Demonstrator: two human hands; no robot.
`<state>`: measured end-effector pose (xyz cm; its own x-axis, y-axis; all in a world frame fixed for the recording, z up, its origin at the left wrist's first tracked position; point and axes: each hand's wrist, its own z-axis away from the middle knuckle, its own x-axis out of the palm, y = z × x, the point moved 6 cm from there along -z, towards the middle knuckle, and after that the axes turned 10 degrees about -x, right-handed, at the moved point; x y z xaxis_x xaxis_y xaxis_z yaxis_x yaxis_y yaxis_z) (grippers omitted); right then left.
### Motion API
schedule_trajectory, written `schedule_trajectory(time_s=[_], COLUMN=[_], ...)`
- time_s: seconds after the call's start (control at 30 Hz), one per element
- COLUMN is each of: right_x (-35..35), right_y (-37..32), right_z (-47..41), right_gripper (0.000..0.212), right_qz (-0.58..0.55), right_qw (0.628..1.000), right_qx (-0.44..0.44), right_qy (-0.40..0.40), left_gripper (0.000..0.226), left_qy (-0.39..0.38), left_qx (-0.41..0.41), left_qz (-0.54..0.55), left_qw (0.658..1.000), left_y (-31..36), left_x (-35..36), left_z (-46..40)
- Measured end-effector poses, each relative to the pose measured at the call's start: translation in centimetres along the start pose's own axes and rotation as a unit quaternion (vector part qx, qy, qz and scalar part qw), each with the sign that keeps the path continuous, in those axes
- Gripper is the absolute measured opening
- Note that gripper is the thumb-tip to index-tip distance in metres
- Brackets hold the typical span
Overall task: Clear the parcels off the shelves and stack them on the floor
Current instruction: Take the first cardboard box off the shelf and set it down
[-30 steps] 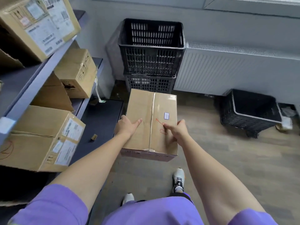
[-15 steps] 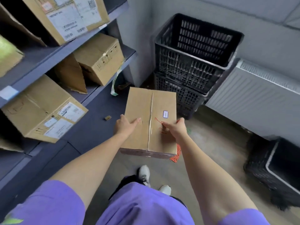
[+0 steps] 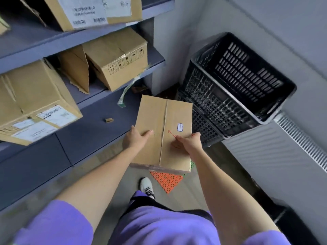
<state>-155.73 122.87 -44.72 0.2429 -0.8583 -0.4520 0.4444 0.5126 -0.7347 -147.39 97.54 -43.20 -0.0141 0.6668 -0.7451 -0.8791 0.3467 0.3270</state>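
I carry a flat brown parcel (image 3: 155,121) with a taped seam, a small white label and red pen marks, held level above the floor. My left hand (image 3: 135,140) grips its left edge with the thumb on top. My right hand (image 3: 190,141) grips its right edge the same way. On the grey shelves (image 3: 99,35) at the left stand three more parcels: a labelled one (image 3: 92,11) on the top shelf, a plain one (image 3: 116,59) on the middle shelf, and a large labelled one (image 3: 33,103) at the far left.
Two stacked black plastic crates (image 3: 235,89) stand in the corner, right of the parcel. A white radiator (image 3: 276,151) runs along the right wall, with another black crate (image 3: 297,225) below it. Orange floor tile (image 3: 166,180) lies under the parcel. A torn cardboard flap (image 3: 76,68) leans on the middle shelf.
My view has swung left and tilted, so the shelves fill more of the left side. The parcel stays gripped in both hands. An orange floor tile has come into view beneath it.
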Motion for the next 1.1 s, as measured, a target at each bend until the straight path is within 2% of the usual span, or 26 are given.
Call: schedule_trajectory(time_s=[0.13,0.33,0.47,0.57,0.67,0.77,1.0,1.1], right_x=[-0.1,0.0,0.9,0.0,0.7,2.0,6.4,8.8], right_y=[-0.7,0.2,5.4,4.1,5.0,6.8,11.5,14.3], right_z=[-2.9,-8.9,-16.7,-18.0,-20.6,-23.5,-29.8,-33.0], right_gripper=[0.062,0.057,0.068,0.071,0.06,0.058,0.076,0.075], right_qz=[-0.012,-0.02,-0.001,0.064,0.103,0.125,0.153,0.153], right_qw=[0.999,0.989,0.972,0.962,0.953,0.948,0.944,0.946], right_qx=[0.01,0.011,0.01,-0.022,-0.04,-0.064,-0.068,-0.066], right_qy=[-0.051,-0.145,-0.236,-0.264,-0.282,-0.285,-0.283,-0.278], left_gripper=[0.081,0.092,0.092,0.078,0.068,0.069,0.069,0.072], left_qy=[0.005,0.044,0.072,0.105,0.106,0.108,0.083,0.078], left_qx=[-0.028,-0.089,-0.181,-0.231,-0.256,-0.269,-0.262,-0.276], left_qz=[0.031,0.088,0.184,0.231,0.26,0.267,0.266,0.263], left_qw=[0.999,0.991,0.964,0.939,0.925,0.919,0.924,0.921], left_y=[1.5,2.7,2.2,2.3,2.8,2.5,2.2,1.3], left_x=[0.3,3.6,9.6,14.4,18.3,21.6,27.3,30.9], left_z=[0.0,-0.4,-0.3,0.4,-0.3,-2.3,-7.9,-11.3])
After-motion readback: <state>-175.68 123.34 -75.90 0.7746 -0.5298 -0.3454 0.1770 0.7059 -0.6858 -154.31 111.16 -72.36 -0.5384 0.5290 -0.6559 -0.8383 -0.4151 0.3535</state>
